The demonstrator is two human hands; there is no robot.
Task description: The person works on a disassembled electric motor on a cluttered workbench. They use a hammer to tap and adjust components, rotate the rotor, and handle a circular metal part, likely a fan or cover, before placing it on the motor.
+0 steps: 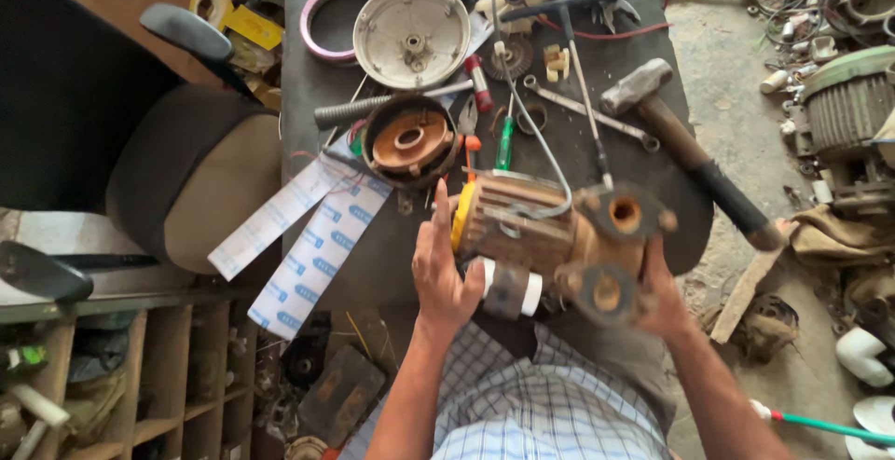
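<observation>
Cluttered and dark, the workbench (392, 264) in front of you carries loose parts right up to its near edge, with bare concrete floor (736, 134) to the right. You hold the rusty pump motor (550, 236) just above that near edge, over your lap, its ribbed body lying sideways and its two flanged ports facing you. Your left hand (444, 269) presses flat against the yellow-rimmed end of the body, fingers spread upward rather than wrapped. Your right hand (664, 294) cups the lower flange from beneath, mostly hidden behind it, so I cannot tell how firmly it grips.

With one palm only bracing and the other under a flange, the heavy motor could probably roll or slip toward your knees if either hand shifts. A grey wire (545, 148) loops from the motor top back across the bench; pulling the motor toward you might drag the small parts beside it.

Just behind the motor sit a round housing with an orange core (410, 143), a green-handled screwdriver (504, 143) and a hammer (685, 148) whose handle overhangs the right edge. White label strips (308, 236) hang off the left side. Open room lies mainly near you; a padded chair (186, 176) crowds the left.
</observation>
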